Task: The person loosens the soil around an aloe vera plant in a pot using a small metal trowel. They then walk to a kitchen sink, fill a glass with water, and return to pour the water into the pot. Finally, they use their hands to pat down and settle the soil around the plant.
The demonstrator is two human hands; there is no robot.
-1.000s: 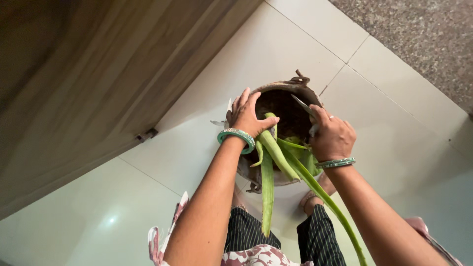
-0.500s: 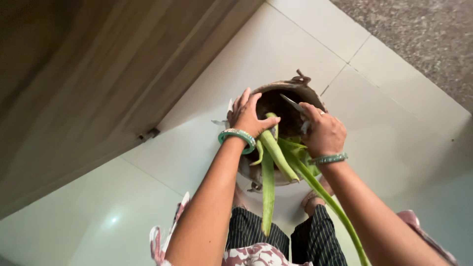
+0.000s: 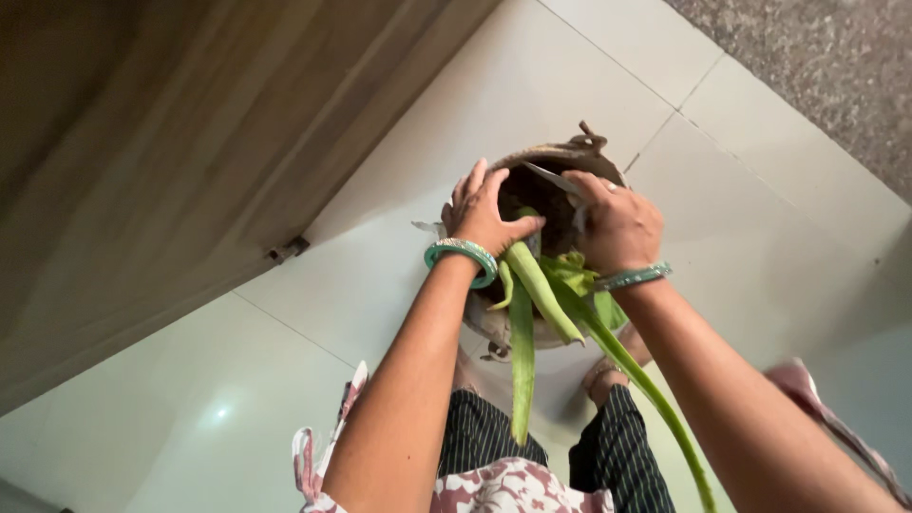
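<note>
White tiled floor; both hands grip leaves over pot.

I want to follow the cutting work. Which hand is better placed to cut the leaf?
Probably the right hand: it holds the knife over the pot, while the left hand grips an aloe leaf.

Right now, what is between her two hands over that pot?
In the head view, thick green leaves of the potted plant rise between the left hand and right hand, over dark soil in the pot.
</note>
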